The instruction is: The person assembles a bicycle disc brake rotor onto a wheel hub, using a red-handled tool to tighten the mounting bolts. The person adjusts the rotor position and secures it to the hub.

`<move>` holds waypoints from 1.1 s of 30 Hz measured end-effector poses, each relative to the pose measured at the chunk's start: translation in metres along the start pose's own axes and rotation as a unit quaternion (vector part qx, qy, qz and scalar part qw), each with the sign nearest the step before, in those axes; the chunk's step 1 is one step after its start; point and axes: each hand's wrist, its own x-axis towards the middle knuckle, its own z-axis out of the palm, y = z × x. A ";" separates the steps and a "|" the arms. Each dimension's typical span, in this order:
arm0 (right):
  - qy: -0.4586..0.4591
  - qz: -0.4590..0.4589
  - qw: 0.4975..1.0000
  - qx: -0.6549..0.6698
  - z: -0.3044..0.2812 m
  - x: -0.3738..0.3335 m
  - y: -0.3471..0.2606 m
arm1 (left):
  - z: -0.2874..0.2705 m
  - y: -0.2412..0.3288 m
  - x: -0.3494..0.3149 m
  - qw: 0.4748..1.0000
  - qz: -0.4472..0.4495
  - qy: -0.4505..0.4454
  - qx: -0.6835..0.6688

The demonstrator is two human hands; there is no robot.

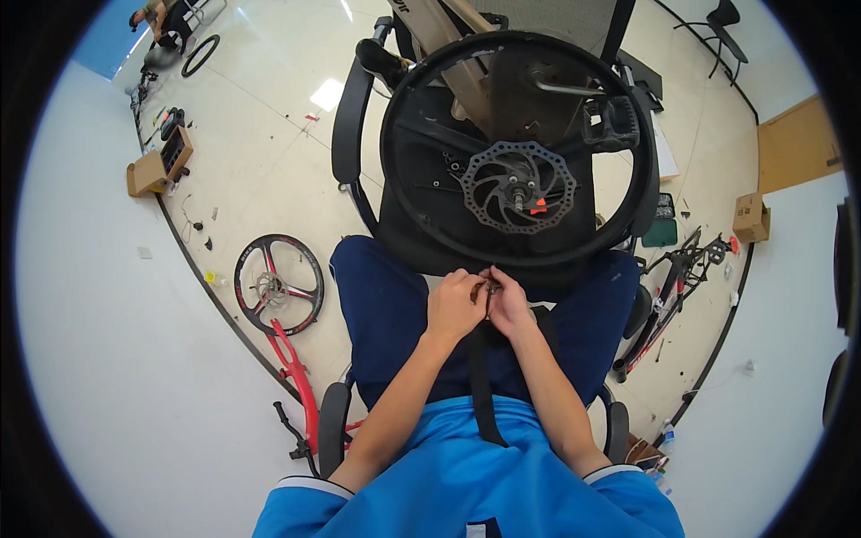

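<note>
My left hand (455,308) and my right hand (509,305) meet above my lap, fingers closed around a small dark metal part (490,288). Fingers cover much of this part, so its exact kind cannot be told. Just beyond my hands, a black bicycle wheel (391,161) lies on a black office chair. At the wheel's hub is a silver brake disc (567,186) with a threaded axle (518,199) in its middle. A small orange piece (538,206) sits beside the axle. Several small nuts or washers (455,165) lie left of the disc.
A pale bicycle frame (459,72) and a black pedal (613,125) reach over the wheel. On the left floor are a red frame (300,377) with a wheel (317,285) and an open cardboard box (146,175). Another bicycle frame (668,300) lies right. A person (161,20) bends far left.
</note>
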 end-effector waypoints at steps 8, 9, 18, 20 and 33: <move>0.017 0.010 1.000 -0.018 0.042 0.004 -0.009 | -0.023 0.007 -0.008 0.999 0.004 0.022 -0.027; 0.009 0.015 1.000 0.016 0.041 0.014 -0.007 | -0.023 0.006 -0.014 0.998 -0.004 0.037 -0.050; -0.006 0.017 0.999 0.034 0.073 0.029 0.021 | -0.011 -0.042 -0.034 0.954 -0.155 0.101 -0.234; -0.029 -0.004 1.000 -0.001 0.073 0.032 0.020 | -0.020 -0.043 -0.031 0.925 -0.203 0.059 -0.316; 0.134 -0.365 0.610 -0.691 0.063 0.119 -0.041 | -0.024 -0.038 -0.046 0.876 -0.244 0.060 -0.412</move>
